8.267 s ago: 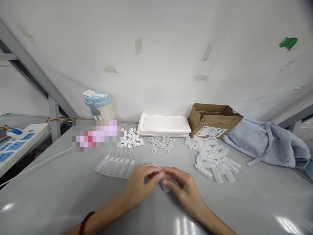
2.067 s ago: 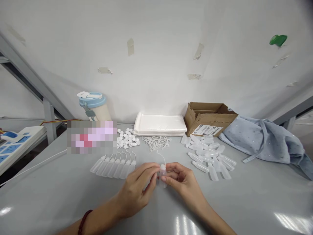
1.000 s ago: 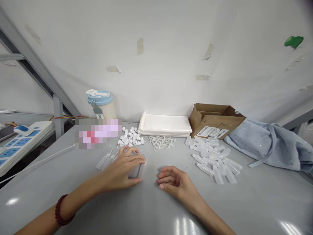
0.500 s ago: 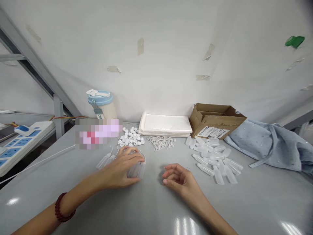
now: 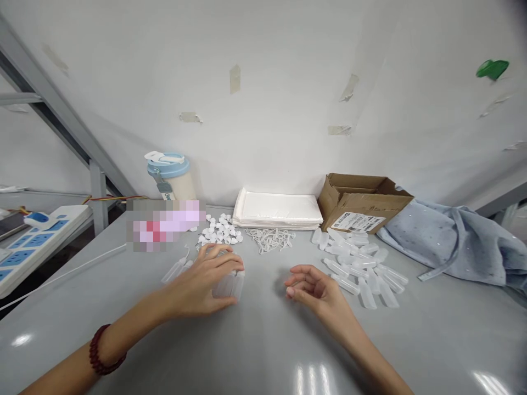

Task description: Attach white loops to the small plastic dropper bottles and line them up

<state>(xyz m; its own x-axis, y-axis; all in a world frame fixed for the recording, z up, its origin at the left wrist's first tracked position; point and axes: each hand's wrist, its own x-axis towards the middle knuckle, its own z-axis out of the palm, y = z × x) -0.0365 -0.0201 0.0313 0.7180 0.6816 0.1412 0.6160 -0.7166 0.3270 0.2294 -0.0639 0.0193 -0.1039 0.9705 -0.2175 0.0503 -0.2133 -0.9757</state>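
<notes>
My left hand (image 5: pixel 206 282) arches over a row of small translucent plastic bottles (image 5: pixel 235 286) lying on the grey table. Its thumb touches their lower end and its fingertips the upper end; the palm hides part of the row. More such bottles with thin loops (image 5: pixel 175 270) show to its left. My right hand (image 5: pixel 317 288) hovers empty over the table, fingers loosely curled and a little apart from the thumb. Nearest to it on the right is a loose pile of uncapped translucent bottles (image 5: pixel 364 269). White caps (image 5: pixel 221 229) and pale string loops (image 5: pixel 270 240) lie beyond my hands.
A stack of white packets (image 5: pixel 280 208) and an open cardboard box (image 5: pixel 362 206) stand along the wall. Blue-grey cloth (image 5: pixel 448 241) lies at right. At left are a cup with a blue lid (image 5: pixel 171 175), a blurred-out pink item (image 5: pixel 177 219) and a power strip (image 5: pixel 37 241).
My right hand has moved to the right and slightly away from me, towards the bottle pile. My left hand stays at the bottle row.
</notes>
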